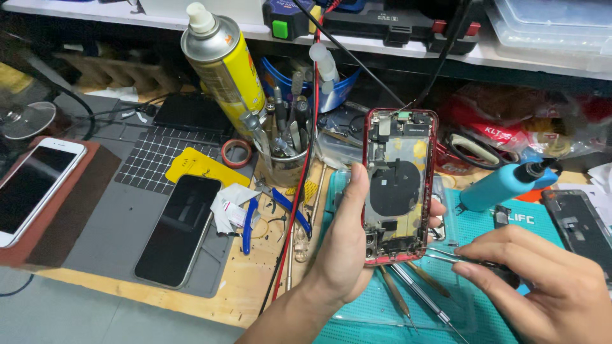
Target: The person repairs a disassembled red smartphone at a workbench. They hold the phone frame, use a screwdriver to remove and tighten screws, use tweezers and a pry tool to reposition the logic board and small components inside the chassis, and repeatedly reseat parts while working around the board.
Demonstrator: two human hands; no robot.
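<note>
The scene is brightly and evenly lit from above, with cool white light and soft, short shadows under the hands and tools. Glare shows on the metal shoulder of the yellow spray can (pixel 222 60) and as pale sheen on the dark screen of the black phone (pixel 178 229) lying on the grey mat (pixel 102 245). The recess under the shelf (pixel 395 48) stays dim. Focus is sharp at the centre; the right hand (pixel 542 280) looks slightly soft at its lower edge. Straight lines bow a little towards the frame edges.

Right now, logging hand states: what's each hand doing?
Left hand: closed on the opened red phone.
Right hand: closed on tweezers.
</note>
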